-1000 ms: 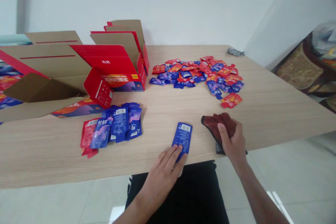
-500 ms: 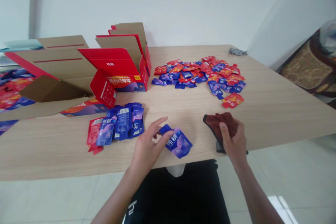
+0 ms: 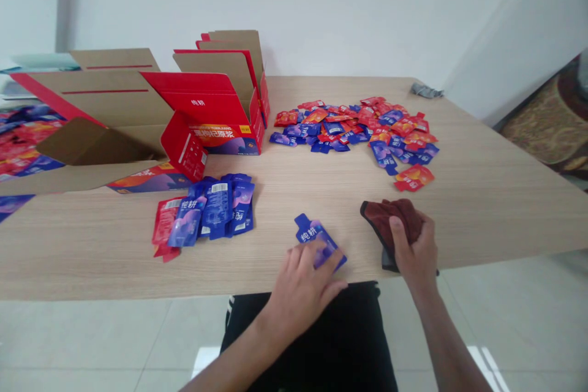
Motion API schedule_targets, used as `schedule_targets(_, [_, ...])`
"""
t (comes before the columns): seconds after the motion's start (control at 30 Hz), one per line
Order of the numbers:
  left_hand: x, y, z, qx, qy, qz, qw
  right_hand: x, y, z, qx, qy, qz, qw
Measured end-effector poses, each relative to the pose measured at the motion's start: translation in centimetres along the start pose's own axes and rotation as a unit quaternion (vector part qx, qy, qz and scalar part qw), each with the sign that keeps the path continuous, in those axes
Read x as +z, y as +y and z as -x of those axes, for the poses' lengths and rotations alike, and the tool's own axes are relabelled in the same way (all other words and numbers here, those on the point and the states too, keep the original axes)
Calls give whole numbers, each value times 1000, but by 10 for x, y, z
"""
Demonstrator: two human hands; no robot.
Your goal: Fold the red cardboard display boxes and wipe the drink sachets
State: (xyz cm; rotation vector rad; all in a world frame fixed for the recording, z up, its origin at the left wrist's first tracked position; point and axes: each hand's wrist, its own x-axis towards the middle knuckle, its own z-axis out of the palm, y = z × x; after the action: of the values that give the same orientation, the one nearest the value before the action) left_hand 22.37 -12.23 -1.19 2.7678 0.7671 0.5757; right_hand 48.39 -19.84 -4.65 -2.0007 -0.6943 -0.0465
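Observation:
A blue pouch (image 3: 310,231) with a narrow spout end lies flat near the table's front edge. Over its lower part rests my left hand (image 3: 305,278), fingers stretched out and touching it, thumb held apart. My right hand (image 3: 418,248) is closed around a folded brown cloth (image 3: 397,220) with dark edging, set on the table to the right of the pouch. To the left is a small stack of blue pouches (image 3: 217,205), with red pouches (image 3: 165,223) at its left end.
Farther back spreads a loose heap of red and blue pouches (image 3: 344,125). Open red cartons (image 3: 197,98) stand at the left, flaps raised. A grey cloth (image 3: 427,90) lies at the far right corner of the table (image 3: 487,196).
My left hand has let go of the pouch's spout end and moved right and toward me, now lying over its lower part. My right hand still grips the cloth.

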Motion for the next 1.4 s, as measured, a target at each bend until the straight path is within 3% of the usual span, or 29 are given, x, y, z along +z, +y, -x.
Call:
schedule_targets(0.1, [7,12,21,28,-38,-22,999,0,2,1,-5,0,1,1000])
schedule_targets(0.3, [0,-3,37,52,-11,-42,998,-1,1,-5,-12,-26,13,1000])
schedule_targets(0.37, [-4,-7,40,52,-5,-48,997,0,-12,-4,-49,-39,12,998])
schedule_targets(0.47, [-2,-11,44,57,-3,-62,996,6,-45,11,-168,-68,-6,983])
schedule_targets(0.53, [5,-13,48,60,10,-73,995,13,-70,28,-275,-151,-15,950])
schedule_targets(0.63, [18,-18,57,59,14,-88,994,28,-91,49,-413,-312,2,856])
schedule_targets(0.67, [22,-20,61,65,14,-92,994,34,-93,51,-440,-341,15,830])
schedule_targets(0.73, [27,-23,65,83,21,-92,992,46,-89,45,-467,-345,46,813])
schedule_targets(0.87, [30,-27,66,108,53,-88,989,75,-75,5,-479,-294,114,819])
schedule_targets(0.97, [28,-27,66,110,61,-108,986,87,-78,-28,-496,-265,155,812])
schedule_targets(1.07, [27,-26,68,102,61,-131,984,77,-92,-40,-468,-188,141,852])
schedule_targets(1.17, [28,-25,72,88,59,-138,985,52,-105,-19,-422,-153,63,891])
schedule_targets(1.23, [29,-25,74,83,65,-131,986,38,-106,6,-450,-236,35,860])
schedule_targets(1.3, [30,-25,74,85,70,-117,987,34,-100,27,-501,-331,33,799])
schedule_targets(1.33, [30,-26,74,84,69,-110,988,35,-95,33,-518,-357,35,777])
schedule_targets(1.4, [31,-26,74,81,66,-96,990,45,-85,34,-530,-359,40,767])
